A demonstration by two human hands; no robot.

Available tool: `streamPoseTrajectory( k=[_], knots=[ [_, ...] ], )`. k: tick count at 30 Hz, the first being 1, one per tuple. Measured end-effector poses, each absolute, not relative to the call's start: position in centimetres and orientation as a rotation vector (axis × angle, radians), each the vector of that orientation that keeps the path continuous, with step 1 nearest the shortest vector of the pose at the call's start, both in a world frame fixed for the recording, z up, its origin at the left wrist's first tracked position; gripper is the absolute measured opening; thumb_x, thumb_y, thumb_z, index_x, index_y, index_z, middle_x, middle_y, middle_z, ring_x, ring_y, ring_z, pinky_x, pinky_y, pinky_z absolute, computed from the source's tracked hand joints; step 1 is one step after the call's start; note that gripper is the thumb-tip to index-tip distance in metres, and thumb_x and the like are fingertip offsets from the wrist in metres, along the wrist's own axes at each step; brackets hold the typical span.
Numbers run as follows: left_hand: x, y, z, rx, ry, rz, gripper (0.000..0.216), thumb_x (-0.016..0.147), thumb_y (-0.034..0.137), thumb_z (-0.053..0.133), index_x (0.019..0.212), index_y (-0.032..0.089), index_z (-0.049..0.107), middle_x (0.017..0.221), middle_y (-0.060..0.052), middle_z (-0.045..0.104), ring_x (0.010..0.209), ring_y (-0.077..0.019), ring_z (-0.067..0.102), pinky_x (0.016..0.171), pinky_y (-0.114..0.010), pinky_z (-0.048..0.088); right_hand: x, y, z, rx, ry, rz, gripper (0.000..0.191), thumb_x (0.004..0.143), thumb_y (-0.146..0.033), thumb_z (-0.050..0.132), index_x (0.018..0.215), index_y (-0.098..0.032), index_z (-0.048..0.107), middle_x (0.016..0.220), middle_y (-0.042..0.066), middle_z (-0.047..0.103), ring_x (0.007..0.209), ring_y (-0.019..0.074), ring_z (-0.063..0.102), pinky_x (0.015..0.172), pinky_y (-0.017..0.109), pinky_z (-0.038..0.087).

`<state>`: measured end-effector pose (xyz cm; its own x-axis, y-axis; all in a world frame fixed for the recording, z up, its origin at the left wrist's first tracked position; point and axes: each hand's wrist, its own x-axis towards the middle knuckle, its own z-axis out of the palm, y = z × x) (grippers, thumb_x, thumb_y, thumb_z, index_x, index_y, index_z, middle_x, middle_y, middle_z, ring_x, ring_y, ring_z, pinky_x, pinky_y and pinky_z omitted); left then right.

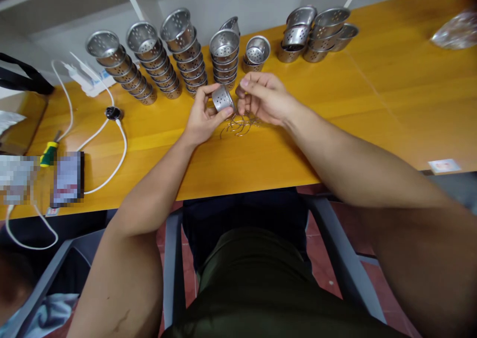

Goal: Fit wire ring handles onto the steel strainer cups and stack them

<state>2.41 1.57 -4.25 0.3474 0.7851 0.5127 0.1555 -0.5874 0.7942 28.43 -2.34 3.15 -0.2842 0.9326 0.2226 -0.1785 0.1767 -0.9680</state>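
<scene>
My left hand [203,115] grips a small perforated metal cup [222,99], tilted on its side, with thumb and fingers around its wall. My right hand [265,98] is just to the right of the cup, its thumb and fingers drawn together in a pinch. What those fingers hold, if anything, is too small to make out. Beneath both hands, several thin curved wires [238,125] lie in a loose heap on the wooden table [257,164]. The side of the cup that faces my right hand is partly hidden.
Stacks of perforated metal cups [181,35] line the table's back, with more cups [328,27] to the right. On the left are white cables [124,154], a power strip [89,82], a screwdriver [49,153] and a phone [68,179]. Clear plastic [456,31] lies far right.
</scene>
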Motion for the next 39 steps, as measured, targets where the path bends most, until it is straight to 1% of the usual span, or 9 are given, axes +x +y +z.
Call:
streamPoseTrajectory(
  k=[3, 6, 11, 16, 20, 25, 30, 33, 39],
  knots=[
    [2.1, 2.1, -4.3, 1.946, 0.848, 1.282, 0.091, 0.109, 0.108, 0.080, 0.165, 0.038, 0.066, 0.157, -0.015, 0.075, 0.159, -0.0374, 0.079, 0.129, -0.057, 0.077, 30.0, -2.2, 3.9, -0.732, -1.395, 1.325, 0.079, 0.092, -0.092, 0.103, 0.089, -0.031, 0.053, 0.091, 0.001, 0.067, 0.067, 0.0212, 0.061, 0.064, 0.044, 0.066],
    [1.4, 3.4, -4.9, 1.869, 0.881, 1.281, 0.090, 0.112, 0.113, 0.064, 0.159, 0.037, 0.069, 0.152, -0.014, 0.077, 0.151, -0.0359, 0.082, 0.114, -0.051, 0.081, 31.1, -2.1, 3.6, -0.787, -1.598, 1.202, 0.062, 0.099, -0.080, 0.098, 0.087, -0.032, 0.062, 0.082, 0.001, 0.067, 0.063, 0.0207, 0.056, 0.060, 0.041, 0.055],
    [0.7, 5.2, -6.3, 1.760, 0.918, 1.297, 0.100, 0.102, 0.119, 0.073, 0.160, 0.037, 0.062, 0.158, -0.015, 0.078, 0.139, -0.0341, 0.088, 0.099, -0.046, 0.083, 31.3, -1.8, 1.9, -1.016, -2.114, 0.736, 0.038, 0.103, -0.062, 0.100, 0.098, -0.031, 0.079, 0.092, 0.007, 0.079, 0.091, 0.0327, 0.076, 0.097, 0.055, 0.073],
    [1.2, 4.9, -6.1, 1.853, 0.822, 1.402, 0.104, 0.096, 0.111, 0.094, 0.160, 0.035, 0.063, 0.161, -0.015, 0.079, 0.151, -0.0351, 0.087, 0.126, -0.053, 0.080, 31.3, -2.6, 2.8, -1.092, -2.113, 0.426, 0.026, 0.113, -0.058, 0.090, 0.115, -0.034, 0.084, 0.135, 0.016, 0.085, 0.129, 0.0447, 0.082, 0.126, 0.067, 0.071],
    [1.6, 4.1, -5.1, 1.960, 0.784, 1.400, 0.106, 0.095, 0.113, 0.092, 0.161, 0.033, 0.068, 0.161, -0.015, 0.081, 0.161, -0.0364, 0.083, 0.138, -0.054, 0.073, 30.4, -4.2, 4.2, -1.007, -2.093, 0.473, 0.049, 0.114, -0.064, 0.091, 0.153, -0.036, 0.084, 0.167, 0.018, 0.077, 0.146, 0.0448, 0.080, 0.126, 0.061, 0.072],
    [1.7, 3.3, -4.2, 1.984, 0.786, 1.308, 0.102, 0.102, 0.113, 0.083, 0.169, 0.036, 0.071, 0.172, -0.014, 0.077, 0.164, -0.0358, 0.083, 0.137, -0.052, 0.074, 28.6, -5.1, 4.7, -0.908, -2.157, 0.522, 0.032, 0.126, -0.068, 0.074, 0.138, -0.041, 0.086, 0.145, 0.015, 0.084, 0.142, 0.0456, 0.079, 0.132, 0.067, 0.067],
    [1.3, 2.2, -4.0, 1.869, 0.849, 1.180, 0.087, 0.114, 0.101, 0.081, 0.170, 0.035, 0.072, 0.169, -0.016, 0.080, 0.138, -0.0296, 0.092, 0.110, -0.043, 0.083, 29.2, -4.1, 8.2, -1.113, -1.999, 0.121, 0.027, 0.133, -0.047, 0.051, 0.135, -0.037, 0.076, 0.153, 0.016, 0.082, 0.153, 0.0398, 0.072, 0.140, 0.061, 0.060],
    [1.3, 1.8, -4.2, 1.902, 0.797, 1.170, 0.082, 0.114, 0.100, 0.082, 0.157, 0.030, 0.079, 0.151, -0.015, 0.087, 0.125, -0.0270, 0.092, 0.102, -0.040, 0.083, 29.6, -1.9, 11.2, -1.104, -2.010, -0.132, 0.032, 0.132, -0.027, 0.048, 0.140, -0.025, 0.079, 0.161, 0.024, 0.081, 0.158, 0.0397, 0.072, 0.142, 0.058, 0.056],
    [1.6, 1.7, -4.4, 1.940, 0.753, 1.199, 0.077, 0.113, 0.097, 0.085, 0.148, 0.029, 0.085, 0.161, -0.016, 0.086, 0.133, -0.0271, 0.092, 0.100, -0.036, 0.080, 26.7, 1.5, 16.0, -1.508, -2.207, -0.138, 0.052, 0.126, -0.002, 0.057, 0.173, 0.002, 0.078, 0.187, 0.029, 0.070, 0.177, 0.0540, 0.064, 0.149, 0.068, 0.052]
  ],
)
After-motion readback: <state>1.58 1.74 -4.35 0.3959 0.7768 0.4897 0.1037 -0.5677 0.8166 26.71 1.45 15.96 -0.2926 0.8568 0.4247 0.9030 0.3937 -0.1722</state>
